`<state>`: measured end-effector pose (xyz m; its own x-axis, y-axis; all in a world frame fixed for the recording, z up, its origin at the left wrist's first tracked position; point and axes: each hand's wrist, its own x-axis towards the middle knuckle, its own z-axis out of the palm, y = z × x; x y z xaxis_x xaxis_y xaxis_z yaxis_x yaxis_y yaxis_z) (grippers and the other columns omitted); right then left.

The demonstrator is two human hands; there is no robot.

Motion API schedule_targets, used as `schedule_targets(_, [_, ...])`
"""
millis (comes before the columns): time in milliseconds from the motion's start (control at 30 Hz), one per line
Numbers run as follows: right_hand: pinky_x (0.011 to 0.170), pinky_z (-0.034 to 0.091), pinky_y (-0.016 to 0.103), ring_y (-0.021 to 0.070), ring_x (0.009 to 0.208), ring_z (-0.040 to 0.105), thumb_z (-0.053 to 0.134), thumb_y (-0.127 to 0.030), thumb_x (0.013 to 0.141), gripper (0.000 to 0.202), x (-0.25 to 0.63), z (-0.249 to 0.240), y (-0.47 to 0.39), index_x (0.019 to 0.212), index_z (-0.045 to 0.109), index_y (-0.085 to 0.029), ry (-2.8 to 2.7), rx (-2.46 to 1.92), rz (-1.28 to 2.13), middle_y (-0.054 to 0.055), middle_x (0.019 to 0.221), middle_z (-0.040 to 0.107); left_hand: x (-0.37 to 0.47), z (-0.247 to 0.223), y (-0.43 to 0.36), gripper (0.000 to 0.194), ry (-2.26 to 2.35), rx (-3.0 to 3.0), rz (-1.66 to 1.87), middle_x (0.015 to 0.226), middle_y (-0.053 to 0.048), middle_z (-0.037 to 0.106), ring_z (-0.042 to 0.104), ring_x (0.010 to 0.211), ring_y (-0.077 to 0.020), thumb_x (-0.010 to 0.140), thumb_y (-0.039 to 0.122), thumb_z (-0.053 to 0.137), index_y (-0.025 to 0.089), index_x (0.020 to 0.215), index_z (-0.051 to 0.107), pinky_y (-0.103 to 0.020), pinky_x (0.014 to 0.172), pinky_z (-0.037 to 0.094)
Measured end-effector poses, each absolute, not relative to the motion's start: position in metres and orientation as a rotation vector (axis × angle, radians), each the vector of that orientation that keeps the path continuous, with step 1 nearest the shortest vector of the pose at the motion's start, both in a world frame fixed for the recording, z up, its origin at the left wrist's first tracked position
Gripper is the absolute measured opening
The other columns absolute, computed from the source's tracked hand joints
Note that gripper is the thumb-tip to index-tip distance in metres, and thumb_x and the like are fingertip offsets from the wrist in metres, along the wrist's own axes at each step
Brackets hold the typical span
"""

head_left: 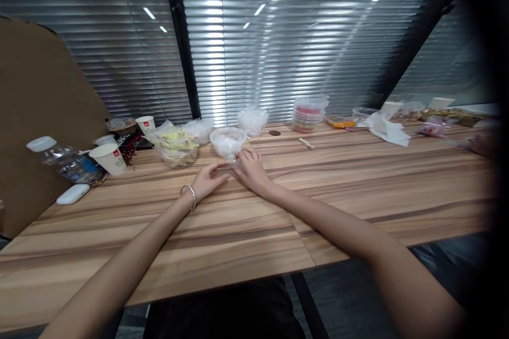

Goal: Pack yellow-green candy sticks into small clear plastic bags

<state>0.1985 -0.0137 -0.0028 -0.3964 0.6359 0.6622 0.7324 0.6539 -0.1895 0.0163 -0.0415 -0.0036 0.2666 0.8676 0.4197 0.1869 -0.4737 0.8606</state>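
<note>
My left hand (210,180), with a silver bangle at the wrist, reaches in to the middle of the table. Its thumb and fingers are closed about the near edge of a small clear plastic bag (233,159). From the right, my right hand (253,172) grips the same bag with bent fingers, its fingertips close to those of the left. The bag's contents, if any, are hidden by the fingers. Just behind stands a clear plastic bowl (228,141) with something white in it. To its left is a clear tub (178,156) holding a yellow-patterned bag.
Paper cups (108,159), a water bottle (66,161) and a white case (73,194) stand left. Behind are stacked clear bowls (253,121) and lidded tubs (308,115). A small pale stick (306,143) and white tissue (385,128) lie right. Another person's hand (482,144) shows at far right.
</note>
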Motion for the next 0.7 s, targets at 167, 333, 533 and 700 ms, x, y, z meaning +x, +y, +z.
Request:
schedule_targets(167, [0.091, 0.034, 0.041, 0.0261, 0.108, 0.042, 0.055, -0.029, 0.083, 0.024, 0.201, -0.006, -0.007, 0.104, 0.053, -0.019, -2.127, -0.955, -0.016, 0.010, 0.106, 0.055, 0.016, 0.000, -0.043, 0.067, 1.033, 1.901, 1.542, 0.132, -0.009, 0.035, 0.058, 0.099, -0.0176, 0.065, 0.025, 0.074, 0.027, 0.126, 0.045, -0.037, 0.091, 0.048])
schedule_targets(333, [0.095, 0.034, 0.038, 0.0241, 0.110, 0.043, 0.052, -0.035, 0.085, 0.030, 0.201, -0.002, -0.013, 0.110, 0.053, -0.019, -2.238, -0.750, 0.047, 0.010, 0.109, 0.056, 0.014, -0.005, -0.037, 0.047, 1.049, 1.978, 1.367, 0.114, -0.009, 0.050, 0.056, 0.100, -0.0206, 0.070, 0.031, 0.069, 0.023, 0.115, 0.056, -0.036, 0.084, 0.051])
schedule_targets(533, [0.098, 0.033, 0.041, 0.0248, 0.116, 0.041, 0.048, -0.045, 0.085, 0.047, 0.200, -0.004, -0.009, 0.126, 0.043, -0.023, -2.118, -0.803, 0.046, 0.010, 0.125, 0.048, 0.012, -0.008, -0.031, 0.051, 1.210, 1.758, 1.522, 0.111, -0.009, 0.054, 0.059, 0.086, -0.0174, 0.068, 0.034, 0.070, 0.021, 0.115, 0.053, -0.029, 0.071, 0.051])
schedule_targets(700, [0.099, 0.029, 0.046, 0.0276, 0.119, 0.035, 0.045, -0.033, 0.086, 0.044, 0.246, -0.009, 0.035, 0.129, 0.044, -0.024, -1.941, -1.104, -0.168, 0.010, 0.129, 0.044, 0.010, -0.003, -0.032, 0.061, 1.319, 1.637, 1.617, 0.102, -0.006, 0.054, 0.056, 0.070, -0.0107, 0.070, 0.036, 0.068, 0.024, 0.126, 0.044, -0.024, 0.065, 0.047])
